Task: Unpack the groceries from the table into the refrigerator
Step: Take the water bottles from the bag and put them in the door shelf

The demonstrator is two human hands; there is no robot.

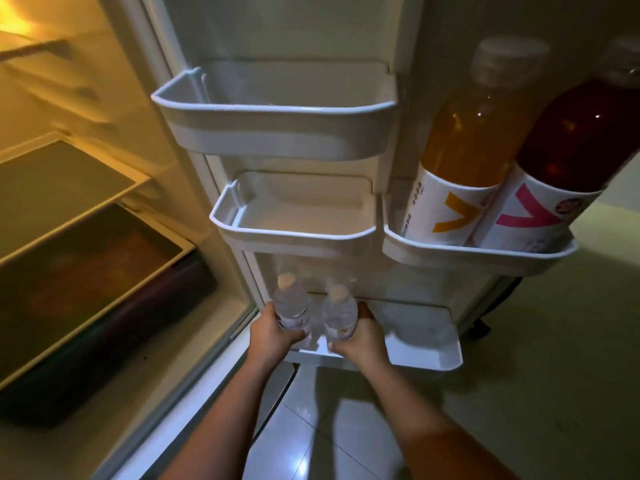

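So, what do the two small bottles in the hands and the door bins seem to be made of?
The small bottles, one in the left hand and one in the right hand, look like thin clear plastic: left bottle, right bottle, see-through with glossy highlights. The door bins, such as the top bin, appear to be smooth white moulded plastic with rounded rims.

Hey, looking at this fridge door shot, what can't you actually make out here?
- Head view: water bottle labels, covered by the left hand and right hand, also blurred.
- Whether the bottles rest in the bottom door bin: hands hide their bases.
- Red bottle's cap: cut by the right edge, blurred.
- Crisper drawer contents: too dark.
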